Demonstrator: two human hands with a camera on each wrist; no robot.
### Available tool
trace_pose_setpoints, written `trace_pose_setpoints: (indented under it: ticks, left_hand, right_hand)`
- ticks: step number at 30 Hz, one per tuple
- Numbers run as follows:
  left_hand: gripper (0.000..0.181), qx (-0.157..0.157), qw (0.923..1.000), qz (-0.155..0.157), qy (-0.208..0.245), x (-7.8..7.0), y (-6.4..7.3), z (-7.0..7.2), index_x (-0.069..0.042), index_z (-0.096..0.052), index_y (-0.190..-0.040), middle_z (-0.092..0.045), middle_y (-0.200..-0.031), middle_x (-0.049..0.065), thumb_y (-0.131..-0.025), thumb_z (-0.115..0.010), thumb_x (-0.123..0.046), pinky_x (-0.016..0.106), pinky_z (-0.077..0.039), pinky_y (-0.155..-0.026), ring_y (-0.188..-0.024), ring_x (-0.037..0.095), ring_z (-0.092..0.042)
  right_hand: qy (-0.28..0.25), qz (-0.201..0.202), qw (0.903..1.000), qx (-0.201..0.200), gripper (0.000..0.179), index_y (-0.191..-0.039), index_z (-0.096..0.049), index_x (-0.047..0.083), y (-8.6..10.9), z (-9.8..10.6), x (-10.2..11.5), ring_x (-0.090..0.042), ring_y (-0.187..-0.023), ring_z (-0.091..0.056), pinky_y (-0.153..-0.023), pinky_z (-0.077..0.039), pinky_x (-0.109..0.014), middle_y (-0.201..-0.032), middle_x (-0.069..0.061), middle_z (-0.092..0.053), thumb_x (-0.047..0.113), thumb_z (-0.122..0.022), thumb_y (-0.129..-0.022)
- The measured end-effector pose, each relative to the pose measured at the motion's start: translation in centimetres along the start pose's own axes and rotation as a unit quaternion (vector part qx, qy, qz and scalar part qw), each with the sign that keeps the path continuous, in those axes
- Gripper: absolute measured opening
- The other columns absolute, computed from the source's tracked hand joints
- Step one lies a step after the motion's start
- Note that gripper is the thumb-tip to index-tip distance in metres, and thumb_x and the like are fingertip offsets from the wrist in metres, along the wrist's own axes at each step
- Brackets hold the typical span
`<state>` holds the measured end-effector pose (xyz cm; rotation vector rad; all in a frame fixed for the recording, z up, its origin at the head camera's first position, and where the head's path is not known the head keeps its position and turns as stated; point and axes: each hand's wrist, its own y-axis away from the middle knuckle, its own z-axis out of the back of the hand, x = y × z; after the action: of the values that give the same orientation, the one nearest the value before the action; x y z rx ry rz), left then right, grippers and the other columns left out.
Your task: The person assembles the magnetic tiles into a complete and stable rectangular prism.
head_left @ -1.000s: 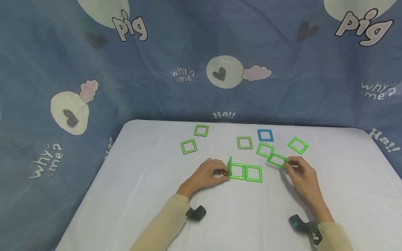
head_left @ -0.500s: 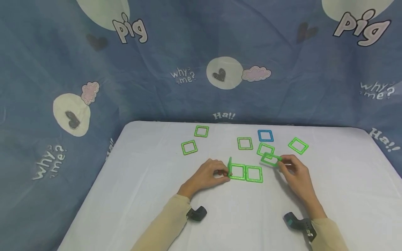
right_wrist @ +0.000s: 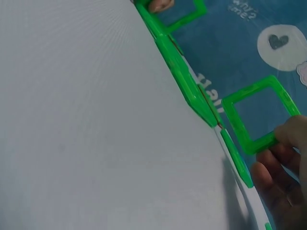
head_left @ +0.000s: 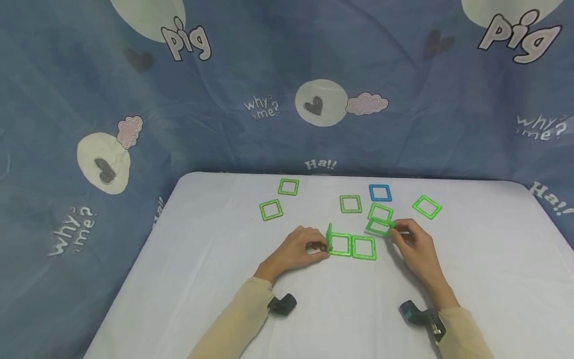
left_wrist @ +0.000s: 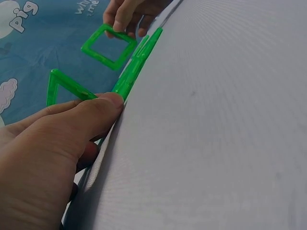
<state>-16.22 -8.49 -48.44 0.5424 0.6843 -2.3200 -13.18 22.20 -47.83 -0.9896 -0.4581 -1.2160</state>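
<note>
My left hand point(head_left: 299, 248) pinches the lower end of an upright green square frame tile point(head_left: 329, 234). That tile stands at the left edge of a flat green tile point(head_left: 341, 255), beside which lies another flat green tile point(head_left: 364, 258), edge to edge. My right hand point(head_left: 419, 252) pinches a further green square tile point(right_wrist: 236, 125) by one corner between thumb and fingers. This tile is tilted and raised over the tabletop to the right of the flat pair. In the head view it overlaps the front of a loose green tile point(head_left: 381, 205).
On the white-covered table point(head_left: 341, 314), a blue square tile point(head_left: 380, 186) lies at the back. Loose green tiles include one at the right point(head_left: 427, 198), one in the middle point(head_left: 351, 211) and two at the left back point(head_left: 271, 218). A blue printed curtain point(head_left: 224, 134) hangs behind.
My right hand has moved left with its green tile, bringing it closer to the flat pair. My left hand and the upright tile have stayed in place.
</note>
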Motion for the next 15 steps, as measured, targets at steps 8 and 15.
trace_pose_setpoints:
  ticks: [8,15]
  left_hand:
    - [0.013,-0.006,0.9999,-0.007,-0.005,0.1,-0.3,0.0,-0.022,-0.070,-0.092,-0.067,-0.085,-0.014,-0.081,-0.075,-0.027,0.020,-0.041,-0.077,-0.078,-0.003,-0.057]
    - [0.014,-0.001,0.9999,0.004,-0.014,0.0,0.0,0.0,-0.023,-0.070,-0.093,-0.067,-0.085,-0.015,-0.081,-0.075,-0.028,0.019,-0.041,-0.077,-0.078,-0.003,-0.056]
  right_hand:
    - [-0.008,0.001,0.9999,0.009,0.019,-0.110,-0.059,0.004,-0.7,-0.5,0.4,0.015,-0.098,-0.051,-0.085,-0.043,-0.004,-0.106,-0.009,-0.065,0.010,-0.060,-0.092]
    - [-0.002,-0.006,0.9997,0.022,0.017,-0.109,-0.060,0.007,-0.6,-1.3,0.5,0.011,-0.098,-0.053,-0.086,-0.044,-0.006,-0.106,-0.006,-0.065,0.012,-0.060,-0.092]
